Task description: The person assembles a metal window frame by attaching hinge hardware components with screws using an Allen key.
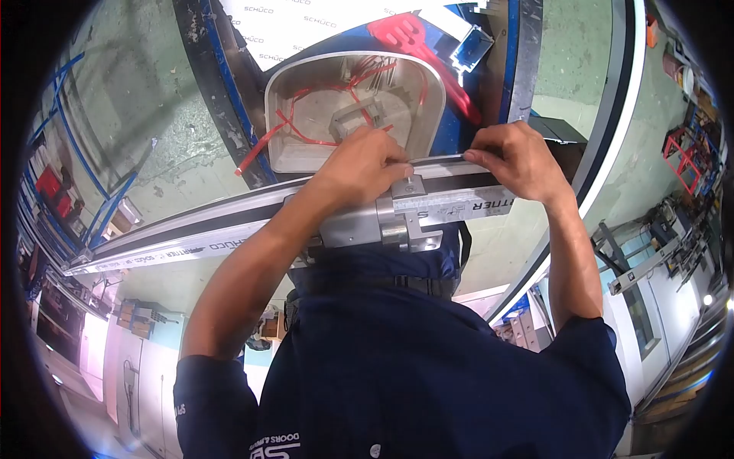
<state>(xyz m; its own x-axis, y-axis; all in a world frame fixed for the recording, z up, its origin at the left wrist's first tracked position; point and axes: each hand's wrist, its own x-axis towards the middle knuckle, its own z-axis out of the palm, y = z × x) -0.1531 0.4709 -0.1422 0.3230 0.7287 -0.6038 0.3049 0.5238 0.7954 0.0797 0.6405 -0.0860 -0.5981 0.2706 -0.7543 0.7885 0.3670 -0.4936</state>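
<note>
A long aluminium profile with printed protective film runs across in front of my body. A metal hinge-like fitting is on its near side. My left hand is closed, its fingertips pinched just above a small metal block on the profile; whatever they hold is too small to make out. Over the profile's far edge, my right hand is also closed, thumb and fingertips together at the dark groove. I cannot make out what is between them.
Beyond the profile sits a pale plastic tub holding red strips and metal parts. A red slotted tool lies behind it, next to a cut profile piece. Printed white sheeting covers the bench's far left. A long white-edged frame stands at right.
</note>
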